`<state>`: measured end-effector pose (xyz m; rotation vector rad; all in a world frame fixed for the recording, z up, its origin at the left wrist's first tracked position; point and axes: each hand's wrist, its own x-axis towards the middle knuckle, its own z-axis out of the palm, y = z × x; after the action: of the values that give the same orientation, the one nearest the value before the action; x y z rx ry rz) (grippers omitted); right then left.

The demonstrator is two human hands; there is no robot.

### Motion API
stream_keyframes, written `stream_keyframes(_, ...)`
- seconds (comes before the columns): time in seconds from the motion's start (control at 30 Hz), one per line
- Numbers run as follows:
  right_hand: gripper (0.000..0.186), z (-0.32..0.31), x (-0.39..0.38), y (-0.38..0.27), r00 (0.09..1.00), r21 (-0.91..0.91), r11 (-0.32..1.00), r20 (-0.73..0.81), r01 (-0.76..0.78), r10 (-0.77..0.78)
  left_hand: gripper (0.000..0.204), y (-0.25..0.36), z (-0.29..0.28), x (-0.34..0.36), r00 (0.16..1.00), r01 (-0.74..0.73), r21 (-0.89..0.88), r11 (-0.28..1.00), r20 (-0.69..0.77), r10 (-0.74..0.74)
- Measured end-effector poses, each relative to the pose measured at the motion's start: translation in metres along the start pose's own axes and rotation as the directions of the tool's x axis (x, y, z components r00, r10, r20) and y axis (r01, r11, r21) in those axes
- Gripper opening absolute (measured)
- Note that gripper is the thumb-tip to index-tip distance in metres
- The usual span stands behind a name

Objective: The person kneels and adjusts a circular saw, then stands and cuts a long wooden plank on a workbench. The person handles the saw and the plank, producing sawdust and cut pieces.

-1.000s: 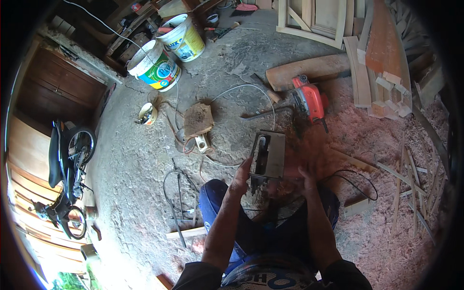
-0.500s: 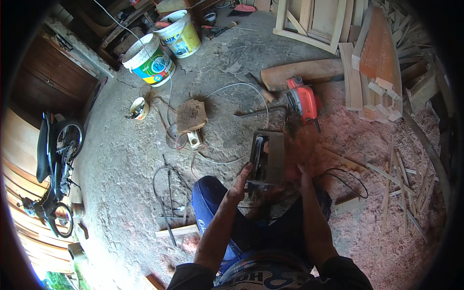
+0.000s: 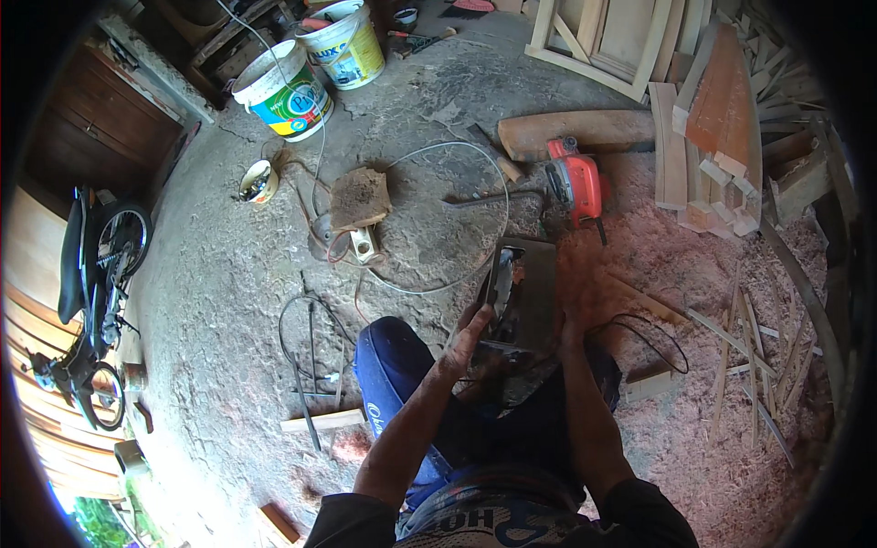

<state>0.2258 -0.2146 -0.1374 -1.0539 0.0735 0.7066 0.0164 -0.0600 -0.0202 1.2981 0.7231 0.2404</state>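
A circular saw [image 3: 537, 297] is held upside down above my knees, its dark rectangular base plate facing up. Part of a shiny blade shows in the plate's long slot. My left hand [image 3: 471, 336] is closed around the saw's left side, thumb by the slot. Against the opposite edge lies my right hand [image 3: 571, 327], whose fingers are in shadow and partly hidden by the saw. The saw's body beneath the plate is hidden. Just beyond, a red power tool [image 3: 579, 187] rests on the floor among reddish dust.
A wooden block [image 3: 360, 198] and looping cables lie ahead on the rough floor. Two paint buckets [image 3: 285, 96] stand at the far left. At right are thin wood strips [image 3: 758, 352], shavings and stacked boards [image 3: 717, 119]. A motorcycle [image 3: 96, 274] stands at the left.
The saw has shifted right and tilted slightly, with my left hand following. My right hand, earlier apart from the plate's visible edge, now meets it.
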Motion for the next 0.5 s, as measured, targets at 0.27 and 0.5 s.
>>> stream_keyframes(0.27, 0.048, -0.009, 0.011, 0.006, 0.993, -0.304, 0.952, -0.103, 0.025, -0.059, 0.072, -0.078, -0.017, 0.071, 0.892, 0.412, 0.022, 0.911, -0.214, -0.399)
stream_keyframes(0.5, 0.051, -0.010, 0.006, -0.007, 0.962, -0.291, 0.939, -0.252, -0.182, 0.108, 0.085, -0.121, -0.003, 0.090, 0.844, 0.503, -0.018, 0.864, -0.206, -0.496)
